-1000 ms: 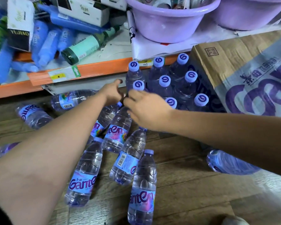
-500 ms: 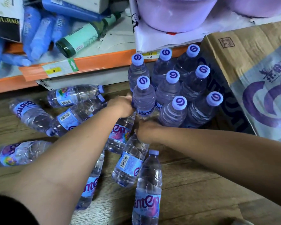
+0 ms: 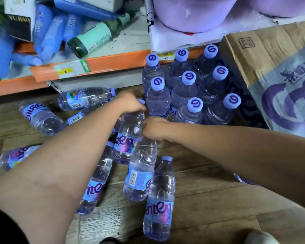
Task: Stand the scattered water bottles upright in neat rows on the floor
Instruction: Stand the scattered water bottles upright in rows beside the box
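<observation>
Head view, upright rows: eight water bottles [image 3: 188,90] stand capped beside the cardboard box [image 3: 271,71], under the orange shelf edge [image 3: 102,63]
Floor: more bottles lie scattered on the wooden floor [image 3: 201,199], all filled with clear water
Left hand [image 3: 128,103]: fingers curled over the neck of a tilted bottle [image 3: 128,132] just beside the rows
Right hand [image 3: 155,128]: clamped on the neck of a second lying bottle [image 3: 141,169]
Since half a second ago: the left hand's bottle has tipped up from among the lying ones
</observation>
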